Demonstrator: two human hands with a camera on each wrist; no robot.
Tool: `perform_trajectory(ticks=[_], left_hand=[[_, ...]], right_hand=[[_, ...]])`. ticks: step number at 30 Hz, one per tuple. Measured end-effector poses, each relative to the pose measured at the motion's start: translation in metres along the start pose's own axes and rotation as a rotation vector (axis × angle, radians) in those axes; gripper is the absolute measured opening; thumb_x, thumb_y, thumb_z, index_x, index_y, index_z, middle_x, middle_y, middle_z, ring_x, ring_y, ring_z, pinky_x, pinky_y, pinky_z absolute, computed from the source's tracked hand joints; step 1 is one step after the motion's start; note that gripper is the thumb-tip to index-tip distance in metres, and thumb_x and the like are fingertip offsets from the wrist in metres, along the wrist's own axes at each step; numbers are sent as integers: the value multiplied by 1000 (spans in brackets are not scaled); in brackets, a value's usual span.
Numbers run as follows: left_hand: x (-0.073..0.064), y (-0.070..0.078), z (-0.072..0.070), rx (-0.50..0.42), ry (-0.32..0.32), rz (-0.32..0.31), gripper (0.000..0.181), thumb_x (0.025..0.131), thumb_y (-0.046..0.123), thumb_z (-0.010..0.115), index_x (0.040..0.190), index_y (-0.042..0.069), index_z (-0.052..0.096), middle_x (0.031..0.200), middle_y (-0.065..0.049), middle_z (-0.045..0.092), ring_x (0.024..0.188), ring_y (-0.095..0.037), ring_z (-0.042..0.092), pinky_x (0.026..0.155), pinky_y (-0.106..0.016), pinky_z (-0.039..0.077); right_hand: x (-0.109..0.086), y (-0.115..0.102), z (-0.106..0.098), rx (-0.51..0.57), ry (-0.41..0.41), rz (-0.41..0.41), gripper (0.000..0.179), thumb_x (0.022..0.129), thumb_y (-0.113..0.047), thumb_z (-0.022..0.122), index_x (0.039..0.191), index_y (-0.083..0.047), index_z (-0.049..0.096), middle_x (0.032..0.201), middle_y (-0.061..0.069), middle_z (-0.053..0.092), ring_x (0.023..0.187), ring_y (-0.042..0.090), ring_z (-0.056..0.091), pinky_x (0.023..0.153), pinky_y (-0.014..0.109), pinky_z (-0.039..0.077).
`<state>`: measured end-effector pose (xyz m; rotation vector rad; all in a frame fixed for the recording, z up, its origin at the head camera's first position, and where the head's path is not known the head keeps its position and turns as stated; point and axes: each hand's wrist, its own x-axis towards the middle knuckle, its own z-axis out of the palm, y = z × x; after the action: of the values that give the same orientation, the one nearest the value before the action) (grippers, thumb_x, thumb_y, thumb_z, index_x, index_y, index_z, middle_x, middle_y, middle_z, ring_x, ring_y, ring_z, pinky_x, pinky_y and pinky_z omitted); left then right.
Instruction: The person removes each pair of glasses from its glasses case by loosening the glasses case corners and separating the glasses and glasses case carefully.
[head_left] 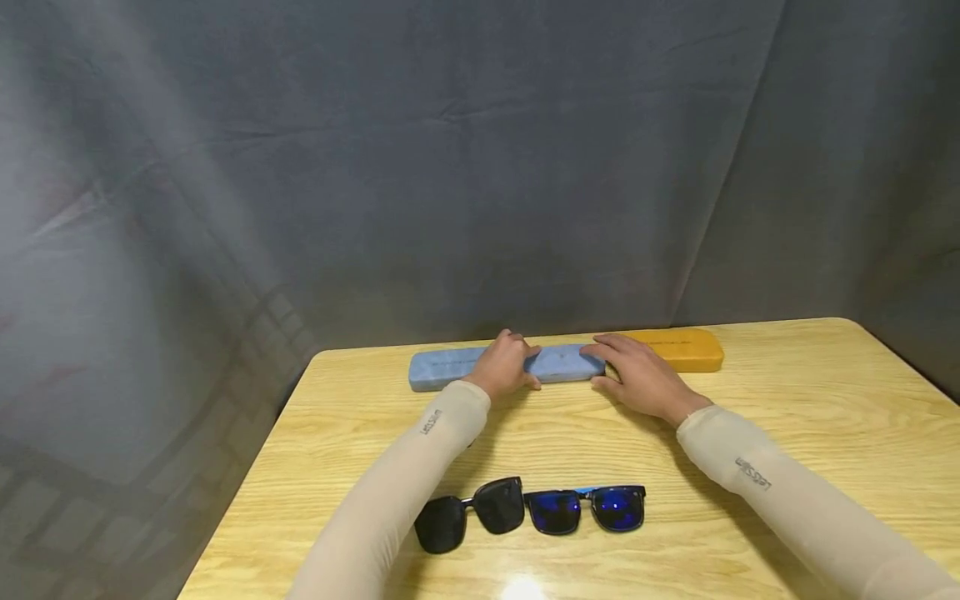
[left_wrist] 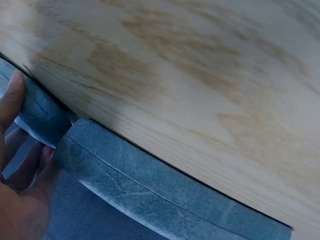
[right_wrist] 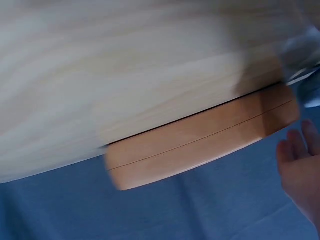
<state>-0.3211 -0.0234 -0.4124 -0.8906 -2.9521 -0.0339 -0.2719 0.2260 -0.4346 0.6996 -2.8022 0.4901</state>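
Observation:
Three long glasses cases lie in a row along the far table edge. One blue glasses case (head_left: 442, 367) is at the left, a second blue glasses case (head_left: 564, 364) in the middle, and an orange glasses case (head_left: 686, 348) at the right. My left hand (head_left: 506, 365) grips the middle case near its left end, thumb (left_wrist: 14, 92) on one side and fingers on the other. At that case's right end, my right hand (head_left: 637, 375) holds it between thumb and fingers. The right wrist view is blurred there and shows the fingers (right_wrist: 296, 147) beside the orange case.
Black sunglasses (head_left: 498, 507) and sunglasses with blue lenses (head_left: 555, 510) lie side by side near the front of the wooden table (head_left: 787, 375). My left sleeve covers part of the black pair. A grey curtain (head_left: 480, 167) hangs behind the far edge.

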Motion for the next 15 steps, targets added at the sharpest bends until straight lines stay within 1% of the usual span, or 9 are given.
perform_trajectory(ticks=[4,6,8,12,14,15], left_hand=[[0,0,-1,20,-8,1,72,78,49,78,140,19,57,130,-4,65,119,-22,56,105,-29,47],[1,0,0,29,-8,2,71,79,48,77,141,19,57,131,-5,64,120,-22,56,105,-30,47],[1,1,0,56,-7,6,71,80,48,77,141,19,57,132,-4,64,121,-21,56,107,-30,46],[3,4,0,110,-11,22,72,80,51,77,141,20,57,132,-3,62,120,-21,56,103,-31,49],[3,7,0,129,-4,29,73,79,53,77,141,21,57,132,-3,61,120,-21,56,100,-31,51],[3,8,0,133,0,29,73,79,55,77,141,21,57,131,-2,60,119,-21,55,96,-31,53]], right_hand=[[-9,15,-6,-12,41,42,55,92,-29,72,141,-15,53,146,19,49,136,43,43,111,65,28],[-13,24,-10,-22,62,53,54,91,-29,74,139,-14,54,143,19,50,134,43,42,110,65,28],[-17,31,-13,-30,74,59,53,90,-29,74,138,-13,55,142,20,51,133,44,43,108,65,28],[-25,44,-19,-43,63,90,53,90,-28,74,137,-10,56,142,22,49,133,46,41,109,64,26],[-28,49,-21,-47,53,114,55,90,-28,74,137,-9,55,143,23,47,133,47,40,108,65,24],[-29,51,-23,-45,50,126,55,89,-28,74,137,-8,54,143,24,46,133,47,39,108,65,24]])
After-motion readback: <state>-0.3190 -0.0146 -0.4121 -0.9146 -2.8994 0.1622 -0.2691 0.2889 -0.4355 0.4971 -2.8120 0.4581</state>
